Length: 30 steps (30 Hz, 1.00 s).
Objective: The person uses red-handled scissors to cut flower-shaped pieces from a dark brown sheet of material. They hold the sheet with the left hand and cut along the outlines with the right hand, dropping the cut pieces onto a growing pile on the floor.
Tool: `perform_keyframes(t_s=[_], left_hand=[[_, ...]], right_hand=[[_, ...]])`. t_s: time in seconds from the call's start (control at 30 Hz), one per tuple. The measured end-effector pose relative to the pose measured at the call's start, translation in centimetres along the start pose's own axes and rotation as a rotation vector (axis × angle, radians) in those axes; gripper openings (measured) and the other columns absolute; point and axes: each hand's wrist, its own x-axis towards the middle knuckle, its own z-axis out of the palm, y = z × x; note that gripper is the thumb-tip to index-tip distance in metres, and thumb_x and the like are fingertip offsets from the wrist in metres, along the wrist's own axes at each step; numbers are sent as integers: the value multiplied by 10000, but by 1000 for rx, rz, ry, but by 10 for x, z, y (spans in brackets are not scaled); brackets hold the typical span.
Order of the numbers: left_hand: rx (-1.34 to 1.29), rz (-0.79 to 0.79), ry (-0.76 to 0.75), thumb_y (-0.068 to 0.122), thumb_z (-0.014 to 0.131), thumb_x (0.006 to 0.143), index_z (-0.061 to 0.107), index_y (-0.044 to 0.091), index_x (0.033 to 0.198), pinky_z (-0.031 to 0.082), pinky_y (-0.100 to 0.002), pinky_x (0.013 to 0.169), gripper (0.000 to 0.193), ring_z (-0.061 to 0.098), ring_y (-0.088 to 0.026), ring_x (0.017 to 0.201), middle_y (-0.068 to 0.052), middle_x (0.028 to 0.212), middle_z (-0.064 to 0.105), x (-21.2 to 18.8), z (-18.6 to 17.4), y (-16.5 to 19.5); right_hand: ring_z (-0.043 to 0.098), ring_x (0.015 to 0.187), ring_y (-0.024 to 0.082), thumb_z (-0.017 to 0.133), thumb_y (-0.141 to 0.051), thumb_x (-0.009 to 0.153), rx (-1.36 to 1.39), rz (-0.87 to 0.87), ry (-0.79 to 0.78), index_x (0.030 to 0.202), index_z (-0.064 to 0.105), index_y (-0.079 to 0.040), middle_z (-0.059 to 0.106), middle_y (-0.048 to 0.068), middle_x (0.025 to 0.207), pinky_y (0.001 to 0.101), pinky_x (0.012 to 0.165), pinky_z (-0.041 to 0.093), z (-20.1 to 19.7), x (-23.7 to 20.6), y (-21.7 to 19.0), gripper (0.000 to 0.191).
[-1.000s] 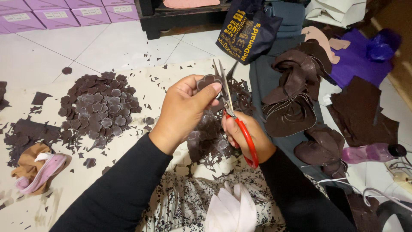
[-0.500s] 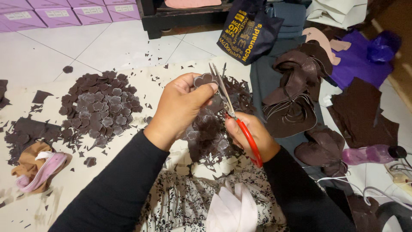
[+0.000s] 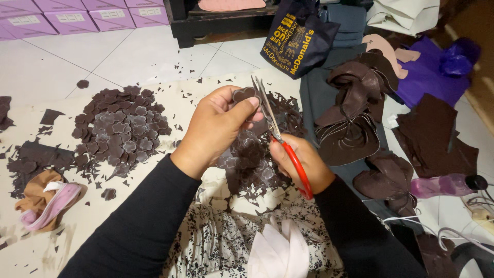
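We pinch a small brown flower-shaped piece (image 3: 244, 94) in our left hand (image 3: 216, 128) while our right hand (image 3: 298, 162) grips the red-handled scissors (image 3: 280, 139), blades at one o'clock against it, mid-trim; the next snip likely needs the piece turned.

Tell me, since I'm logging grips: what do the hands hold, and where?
Left hand pinches a small dark brown flower-shaped cutout at its edge; right hand grips red-handled scissors by the handles.

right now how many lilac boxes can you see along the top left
5, in a row on the tiled floor at the top left: lilac boxes at and. All are cut off by the frame edge, so more may lie out of view.
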Motion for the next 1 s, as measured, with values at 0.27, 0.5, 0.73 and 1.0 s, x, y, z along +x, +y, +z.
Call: perform_keyframes(t_s=[0.27,0.5,0.73,1.0], left_hand=[[44,-21,39,128,669,959,694,12,1031,545,-204,652,139,683,-64,733,-24,889,735,-1,-1,-4],[56,-2,57,123,684,961,692,-8,985,514,-194,625,133,657,-51,704,-16,836,720,-1,1,-5],[95,-25,55,137,699,935,712,7,951,501,-187,600,132,628,-40,663,-5,789,712,-4,-2,2],[102,-129,-29,125,704,917,723,16,940,474,-202,585,113,594,-50,633,-4,742,684,-4,-8,14]], right_hand=[[409,583,39,504,-402,1057,-17,-89,-89,961,552,-69,437,-63,695,226,520,376,-2,2,0,350],[357,538,30,515,-445,1037,-35,-62,-41,932,569,-80,399,-82,639,239,465,301,-2,1,2,384],[336,531,28,536,-437,1036,-36,-38,-27,887,565,-72,392,-92,619,243,459,272,-1,1,7,395],[353,608,15,540,-422,1060,-70,-153,-86,958,571,-76,406,-98,705,229,506,298,-3,3,10,362]])
